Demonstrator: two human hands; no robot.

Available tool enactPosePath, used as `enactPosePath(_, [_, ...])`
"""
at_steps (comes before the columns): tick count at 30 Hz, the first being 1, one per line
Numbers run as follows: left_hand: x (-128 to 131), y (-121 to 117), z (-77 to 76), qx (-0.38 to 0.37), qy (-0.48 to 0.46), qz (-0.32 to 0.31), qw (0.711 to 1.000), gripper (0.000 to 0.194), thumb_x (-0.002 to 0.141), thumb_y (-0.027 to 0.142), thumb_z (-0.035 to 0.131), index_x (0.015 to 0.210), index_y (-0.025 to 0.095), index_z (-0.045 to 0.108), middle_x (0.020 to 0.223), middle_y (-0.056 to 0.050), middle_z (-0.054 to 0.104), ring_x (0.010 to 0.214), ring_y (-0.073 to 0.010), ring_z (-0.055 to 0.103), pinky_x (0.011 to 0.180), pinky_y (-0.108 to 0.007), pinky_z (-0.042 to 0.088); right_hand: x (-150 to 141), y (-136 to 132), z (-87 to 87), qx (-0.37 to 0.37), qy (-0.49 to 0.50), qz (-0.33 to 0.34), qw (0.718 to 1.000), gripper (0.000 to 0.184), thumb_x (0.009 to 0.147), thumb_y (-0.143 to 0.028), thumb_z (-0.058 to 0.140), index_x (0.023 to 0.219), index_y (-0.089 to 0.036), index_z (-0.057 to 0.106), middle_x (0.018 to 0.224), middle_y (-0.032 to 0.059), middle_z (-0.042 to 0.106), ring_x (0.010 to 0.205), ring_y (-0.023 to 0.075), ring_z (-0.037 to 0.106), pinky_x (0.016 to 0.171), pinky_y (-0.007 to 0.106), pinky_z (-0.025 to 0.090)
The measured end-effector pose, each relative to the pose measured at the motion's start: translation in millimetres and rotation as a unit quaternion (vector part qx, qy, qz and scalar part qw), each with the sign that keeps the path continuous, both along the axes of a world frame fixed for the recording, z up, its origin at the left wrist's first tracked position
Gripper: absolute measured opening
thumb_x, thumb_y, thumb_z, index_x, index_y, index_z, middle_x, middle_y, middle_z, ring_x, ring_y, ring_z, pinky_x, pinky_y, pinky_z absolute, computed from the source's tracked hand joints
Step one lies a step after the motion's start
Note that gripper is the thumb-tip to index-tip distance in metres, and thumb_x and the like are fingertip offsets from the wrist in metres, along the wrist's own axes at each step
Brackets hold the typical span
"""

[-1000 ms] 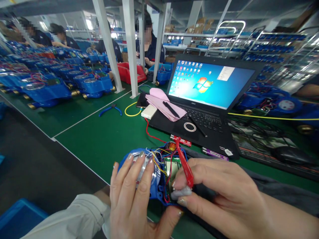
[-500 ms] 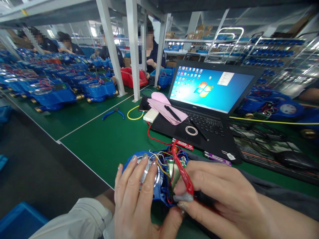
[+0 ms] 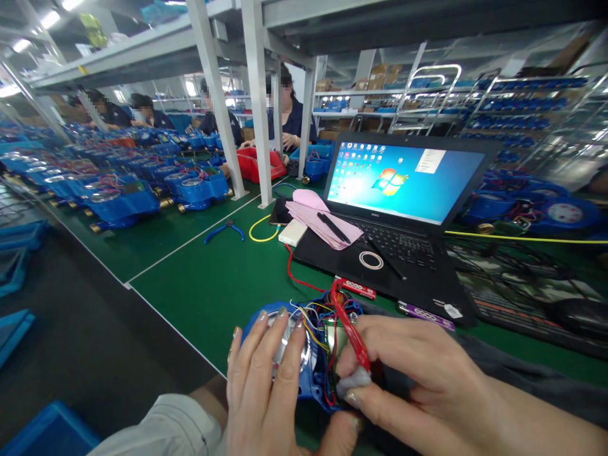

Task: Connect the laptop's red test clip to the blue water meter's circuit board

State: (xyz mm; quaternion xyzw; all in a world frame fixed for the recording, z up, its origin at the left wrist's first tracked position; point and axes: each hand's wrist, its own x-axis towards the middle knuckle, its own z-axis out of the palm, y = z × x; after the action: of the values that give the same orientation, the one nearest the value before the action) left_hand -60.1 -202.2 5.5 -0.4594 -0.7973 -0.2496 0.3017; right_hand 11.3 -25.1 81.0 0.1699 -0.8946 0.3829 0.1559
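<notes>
A blue water meter [image 3: 304, 354] with its cover off lies at the near edge of the green bench [image 3: 213, 278], showing coloured wires and a small green circuit board. My left hand [image 3: 270, 396] grips its round dial end from above. My right hand [image 3: 413, 386] pinches a red clip lead [image 3: 349, 332] and a small white-grey pad [image 3: 352, 380] against the meter's open electronics. A red wire [image 3: 297, 269] runs from the meter toward the laptop.
An open laptop [image 3: 403, 209] stands behind the meter with a pink cloth [image 3: 318, 218], pens and a tape ring [image 3: 371, 259] on it. Blue pliers [image 3: 224, 230] lie left. Rows of blue meters [image 3: 123, 190] fill the left bench; several seated people work at the back.
The view has tilted up and shifted, so everything sits lower and further right in the frame. Both hands keep the same hold on the meter and clip.
</notes>
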Motion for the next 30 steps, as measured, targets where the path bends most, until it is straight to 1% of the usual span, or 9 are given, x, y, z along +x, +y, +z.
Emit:
enactPosePath(4, [6,4,6.6,0.009,-0.028,0.006,1.000,0.061,0.076,0.040,0.062,0.125,0.006,0.049,0.130,-0.018,0.049,0.126,-0.0328,0.040,0.110,-0.050,0.023,3,2,-4.6,-0.012,-0.024,-0.008,1.000,0.007,0.085,-0.010,0.050,0.083,-0.018,0.052,0.072,-0.0003,0.056,0.063,0.0104,0.051,0.059,0.021,0.041])
enactPosePath(8, [9,7,11.6,0.015,-0.049,0.013,0.999,0.059,0.077,0.041,0.063,0.123,0.006,0.050,0.129,-0.017,0.050,0.125,-0.0323,0.040,0.110,-0.051,0.023,4,5,-9.6,-0.049,0.003,-0.010,0.999,0.006,0.083,-0.012,0.056,0.085,-0.017,0.053,0.073,-0.0008,0.058,0.064,0.0093,0.052,0.060,0.019,0.042])
enactPosePath(11, [9,5,11.5,0.014,-0.048,0.005,0.999,0.060,0.077,0.043,0.062,0.121,0.006,0.051,0.128,-0.019,0.050,0.125,-0.0334,0.041,0.109,-0.052,0.024,5,6,-11.0,-0.066,0.027,0.000,0.997,0.007,0.083,-0.011,0.057,0.086,-0.016,0.053,0.074,-0.0003,0.059,0.065,0.0091,0.053,0.062,0.019,0.043])
enactPosePath(15, [8,0,8.5,0.013,-0.043,-0.003,0.999,0.064,0.074,0.045,0.065,0.122,0.005,0.051,0.128,-0.020,0.050,0.125,-0.0355,0.041,0.109,-0.054,0.025,5,7,-11.0,-0.076,0.030,0.019,0.996,0.008,0.083,-0.010,0.057,0.087,-0.015,0.053,0.075,0.0008,0.059,0.068,0.0101,0.054,0.065,0.020,0.045])
enactPosePath(20, [8,-1,5.7,0.018,-0.043,-0.006,0.999,0.064,0.072,0.045,0.066,0.122,0.006,0.052,0.128,-0.019,0.050,0.123,-0.0360,0.043,0.108,-0.055,0.026,5,8,-11.0,-0.076,0.027,0.024,0.996,0.007,0.083,-0.010,0.057,0.085,-0.015,0.052,0.074,0.0018,0.059,0.066,0.0106,0.054,0.062,0.021,0.045])
enactPosePath(25, [8,1,7.1,0.012,-0.044,-0.008,0.999,0.064,0.072,0.044,0.068,0.121,0.006,0.052,0.126,-0.020,0.052,0.123,-0.0364,0.043,0.108,-0.056,0.026,6,8,-12.1,-0.075,0.015,0.028,0.997,0.004,0.084,-0.011,0.056,0.085,-0.014,0.054,0.074,0.0032,0.061,0.067,0.0122,0.055,0.061,0.024,0.045])
enactPosePath(30, [8,3,8.6,0.014,-0.043,0.003,0.999,0.061,0.074,0.046,0.065,0.119,0.006,0.053,0.126,-0.019,0.052,0.122,-0.0355,0.044,0.108,-0.055,0.028,6,8,-12.2,-0.050,0.028,0.019,0.998,0.002,0.086,-0.014,0.054,0.085,-0.015,0.053,0.074,0.0026,0.061,0.065,0.0120,0.056,0.059,0.024,0.045])
